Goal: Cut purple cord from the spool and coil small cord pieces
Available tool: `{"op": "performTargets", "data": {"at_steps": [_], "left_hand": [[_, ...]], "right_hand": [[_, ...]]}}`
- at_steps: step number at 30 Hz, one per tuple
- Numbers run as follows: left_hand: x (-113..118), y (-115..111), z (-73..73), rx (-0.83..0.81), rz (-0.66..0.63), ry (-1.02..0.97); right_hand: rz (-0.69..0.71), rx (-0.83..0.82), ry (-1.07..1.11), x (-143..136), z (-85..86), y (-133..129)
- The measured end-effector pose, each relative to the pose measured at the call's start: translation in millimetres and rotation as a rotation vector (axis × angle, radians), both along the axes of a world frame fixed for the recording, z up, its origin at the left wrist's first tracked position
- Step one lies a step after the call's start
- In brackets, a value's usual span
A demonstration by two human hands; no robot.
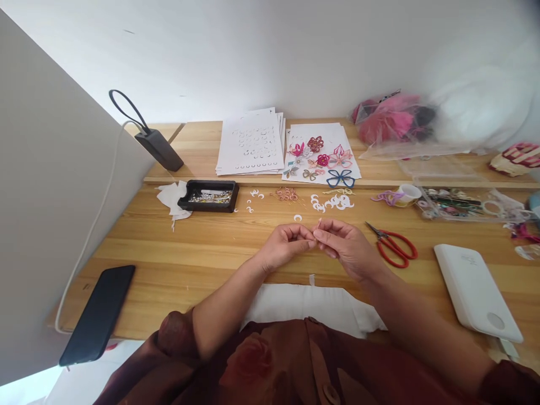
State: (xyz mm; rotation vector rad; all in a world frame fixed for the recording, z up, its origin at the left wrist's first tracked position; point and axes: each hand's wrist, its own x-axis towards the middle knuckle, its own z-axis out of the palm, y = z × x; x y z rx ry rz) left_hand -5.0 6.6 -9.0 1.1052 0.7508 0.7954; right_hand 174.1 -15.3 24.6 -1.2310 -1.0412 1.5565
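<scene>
My left hand and my right hand meet over the middle of the wooden table, fingertips pinched close together. A small pale sliver shows at the right fingertips; the fingers cover most of it and its kind cannot be made out. Just beyond the hands lies a single white paper crescent. Behind it are a heap of white paper crescents and several pink curled pieces. To the right of my right hand rest red-handled scissors with narrow pointed blades.
Cut paper sheets and colourful flower and butterfly ornaments lie on the raised back ledge. A black tray of beads stands left, a clear box right. A phone and white power bank flank the arms.
</scene>
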Motion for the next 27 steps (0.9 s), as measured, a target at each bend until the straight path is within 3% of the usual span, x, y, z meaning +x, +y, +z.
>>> {"op": "performTargets", "data": {"at_steps": [3, 7, 14, 19, 22, 27], "left_hand": [[-0.1, -0.8, 0.0, -0.001, -0.009, 0.073], [1.3, -3.0, 4.8, -0.020, 0.075, 0.162], [6.2, -2.1, -0.3, -0.047, 0.228, 0.064], [5.9, 0.4, -2.3, -0.064, 0.302, 0.101], [6.1, -0.3, 1.7, -0.022, 0.285, 0.201], [8.9, -2.3, 4.9, -0.013, 0.219, 0.219]], "right_hand": [[-0.043, 0.025, -0.024, 2.0, -3.8, -0.3], [-0.107, 0.104, -0.212, 3.0, -7.2, 1.7], [-0.065, 0.198, -0.606, -4.4, -8.3, -5.7], [-0.066, 0.297, -0.592, -1.7, -13.3, -6.5], [-0.135, 0.366, -0.543, 0.5, -16.5, -5.3], [-0.148, 0.319, -0.555, -0.8, -17.3, -5.1]]}}
